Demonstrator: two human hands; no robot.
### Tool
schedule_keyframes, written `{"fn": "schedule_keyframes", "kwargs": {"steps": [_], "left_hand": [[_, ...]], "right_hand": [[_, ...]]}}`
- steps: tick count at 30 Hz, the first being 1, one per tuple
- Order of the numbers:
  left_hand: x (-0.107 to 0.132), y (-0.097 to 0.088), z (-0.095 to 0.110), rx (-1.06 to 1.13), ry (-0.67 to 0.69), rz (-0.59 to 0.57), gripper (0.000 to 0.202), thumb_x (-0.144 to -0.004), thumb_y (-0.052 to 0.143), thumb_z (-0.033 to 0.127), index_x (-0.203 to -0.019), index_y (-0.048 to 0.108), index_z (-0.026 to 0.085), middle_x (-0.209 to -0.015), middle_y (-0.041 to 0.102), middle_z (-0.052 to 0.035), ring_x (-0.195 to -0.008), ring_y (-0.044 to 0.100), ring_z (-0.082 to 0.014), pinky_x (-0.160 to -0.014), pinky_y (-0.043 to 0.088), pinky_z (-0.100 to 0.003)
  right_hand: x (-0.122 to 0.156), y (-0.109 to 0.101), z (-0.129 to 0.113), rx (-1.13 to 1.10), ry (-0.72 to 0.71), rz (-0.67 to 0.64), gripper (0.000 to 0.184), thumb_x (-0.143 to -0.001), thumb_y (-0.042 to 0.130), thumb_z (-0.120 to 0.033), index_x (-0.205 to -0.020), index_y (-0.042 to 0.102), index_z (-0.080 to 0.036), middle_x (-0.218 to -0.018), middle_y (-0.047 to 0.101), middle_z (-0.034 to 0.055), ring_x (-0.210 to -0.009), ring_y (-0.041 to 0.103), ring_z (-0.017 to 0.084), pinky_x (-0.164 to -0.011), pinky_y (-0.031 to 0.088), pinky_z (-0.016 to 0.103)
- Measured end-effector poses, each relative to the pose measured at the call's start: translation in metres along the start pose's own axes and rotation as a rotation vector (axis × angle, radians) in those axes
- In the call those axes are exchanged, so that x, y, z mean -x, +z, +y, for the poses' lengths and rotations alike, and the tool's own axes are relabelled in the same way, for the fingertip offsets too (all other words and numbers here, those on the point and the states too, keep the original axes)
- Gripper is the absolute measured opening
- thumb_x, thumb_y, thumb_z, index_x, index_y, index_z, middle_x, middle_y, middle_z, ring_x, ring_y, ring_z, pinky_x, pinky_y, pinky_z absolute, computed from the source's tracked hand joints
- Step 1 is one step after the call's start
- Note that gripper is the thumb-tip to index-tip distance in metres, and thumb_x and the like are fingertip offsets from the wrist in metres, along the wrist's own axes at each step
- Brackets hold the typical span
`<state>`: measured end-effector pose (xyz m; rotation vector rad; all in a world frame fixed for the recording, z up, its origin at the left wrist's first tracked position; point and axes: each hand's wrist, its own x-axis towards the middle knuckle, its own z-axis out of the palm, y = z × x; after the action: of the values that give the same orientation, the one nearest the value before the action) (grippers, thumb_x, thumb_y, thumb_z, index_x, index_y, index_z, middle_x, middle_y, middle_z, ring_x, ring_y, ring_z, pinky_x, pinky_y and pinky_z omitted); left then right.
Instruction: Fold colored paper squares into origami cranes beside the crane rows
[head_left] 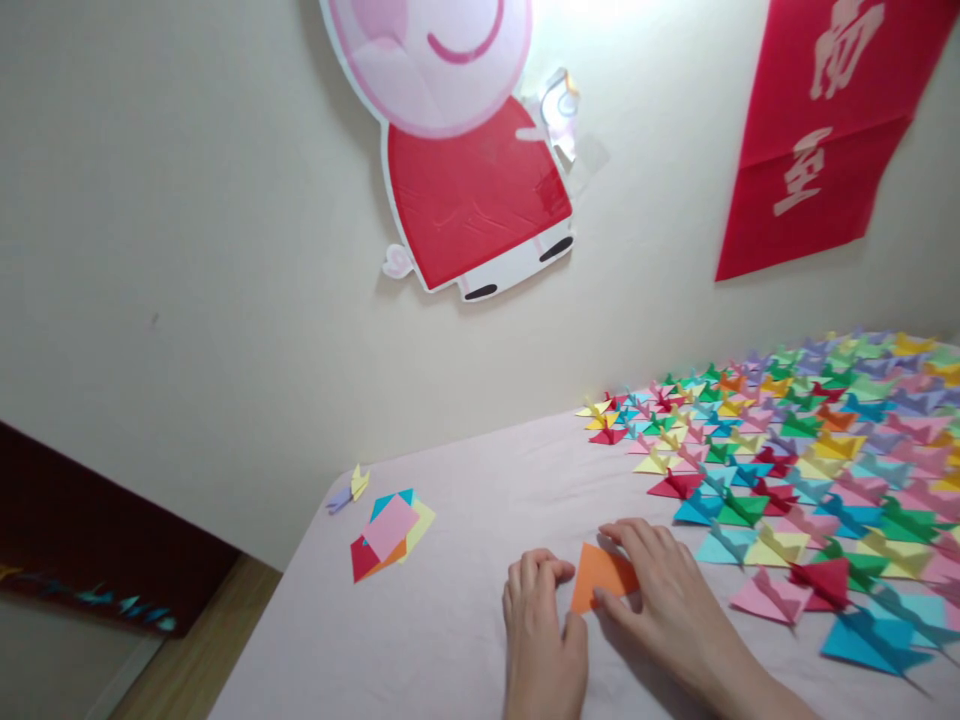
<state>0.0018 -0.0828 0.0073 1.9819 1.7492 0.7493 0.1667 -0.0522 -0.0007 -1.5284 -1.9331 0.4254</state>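
Observation:
A folded piece of orange paper (592, 575) rests on the cloth-covered table, between my two hands. My right hand (671, 590) grips it from the right, thumb on its lower edge and fingers over its upper right part, which they hide. On the other side, my left hand (544, 620) lies with fingers bent, its thumb and forefinger apart beside the paper's left edge. It appears to hold nothing. Many folded paper cranes (772, 545) in several colours stand in rows just right of my right hand.
Left of my hands lies a small stack of coloured paper sheets (391, 528). Two small folded paper pieces (349, 492) sit at the table's (435, 650) far left corner. Behind rises a wall with a cartoon pig cutout (476, 195) and a red banner (832, 140).

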Motion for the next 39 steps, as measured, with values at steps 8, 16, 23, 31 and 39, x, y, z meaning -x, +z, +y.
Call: {"fn": "schedule_keyframes", "kwargs": {"steps": [8,16,23,31,39], "left_hand": [[0.000,0.006,0.001,-0.107,0.009,0.031,0.039,-0.073,0.047,0.004,-0.105,0.053,0.023,-0.112,0.058,-0.0066,-0.109,0.052,-0.0246,-0.095,0.044,-0.040],[0.004,0.002,0.003,-0.074,0.023,0.028,0.049,-0.069,0.043,-0.002,-0.109,0.055,0.023,-0.116,0.058,-0.0055,-0.112,0.052,-0.0216,-0.096,0.044,-0.036],[-0.001,-0.010,-0.023,-0.217,0.154,-0.026,0.047,-0.090,0.054,0.024,-0.136,0.049,0.019,-0.141,0.048,-0.0127,-0.130,0.042,-0.0281,-0.108,0.035,-0.048],[-0.020,-0.035,-0.050,-0.283,0.016,0.038,0.040,-0.093,0.043,0.018,-0.132,0.054,0.019,-0.140,0.051,-0.0111,-0.130,0.043,-0.0254,-0.108,0.036,-0.046],[-0.018,-0.034,-0.019,0.004,0.223,0.039,0.047,-0.088,0.037,0.001,-0.128,0.052,0.022,-0.129,0.057,-0.0081,-0.123,0.048,-0.0198,-0.105,0.041,-0.040]], "right_hand": [[-0.007,0.003,0.002,0.019,0.037,-0.072,0.045,-0.063,0.053,-0.012,-0.107,0.060,-0.022,-0.109,0.063,0.0091,-0.100,0.056,0.028,-0.085,0.043,0.040],[-0.014,-0.008,0.029,-0.268,0.049,-0.102,0.049,-0.062,0.040,-0.006,-0.105,0.059,-0.022,-0.106,0.064,0.0076,-0.104,0.057,0.024,-0.092,0.048,0.040],[-0.009,-0.005,0.023,-0.212,-0.011,0.000,0.040,-0.068,0.039,-0.004,-0.096,0.062,-0.022,-0.098,0.065,0.0072,-0.096,0.059,0.023,-0.088,0.050,0.040],[-0.003,-0.014,0.003,0.026,-0.057,-0.082,0.031,-0.078,0.056,-0.018,-0.108,0.065,-0.021,-0.113,0.063,0.0105,-0.103,0.056,0.029,-0.092,0.048,0.046],[-0.010,-0.017,-0.003,-0.007,-0.142,-0.160,0.031,-0.075,0.049,-0.002,-0.092,0.063,-0.023,-0.107,0.062,0.0077,-0.098,0.055,0.025,-0.084,0.047,0.041]]}}
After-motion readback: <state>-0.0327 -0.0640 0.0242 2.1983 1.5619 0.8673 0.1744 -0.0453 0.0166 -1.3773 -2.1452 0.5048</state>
